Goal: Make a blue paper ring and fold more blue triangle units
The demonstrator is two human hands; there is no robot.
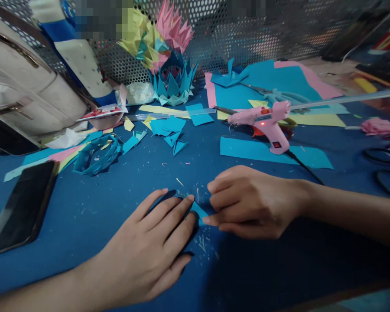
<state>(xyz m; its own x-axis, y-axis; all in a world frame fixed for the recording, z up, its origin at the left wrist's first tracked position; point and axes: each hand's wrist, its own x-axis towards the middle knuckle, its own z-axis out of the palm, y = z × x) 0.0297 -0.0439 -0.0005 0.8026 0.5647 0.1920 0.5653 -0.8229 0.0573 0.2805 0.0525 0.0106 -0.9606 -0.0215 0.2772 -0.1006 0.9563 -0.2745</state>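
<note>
nearest lay the left hand (154, 245), fingers spread, 2 fingertips at the left edge of a small blue paper piece (199, 211) on the table (94, 208), seemingly steadying it; the right hand (251, 203), fingers curled, touched its right end, any pinch unclear.

The blue tabletop (94, 225) is marked with pale flecks (202, 243). At the left, a dark phone (22, 201) is laid flat near a blue ring (91, 165); at the right, a blue paper strip (247, 149) is overlapped by a pink glue gun (276, 130). Near the middle, a small blue piece (199, 213) is placed.
</note>
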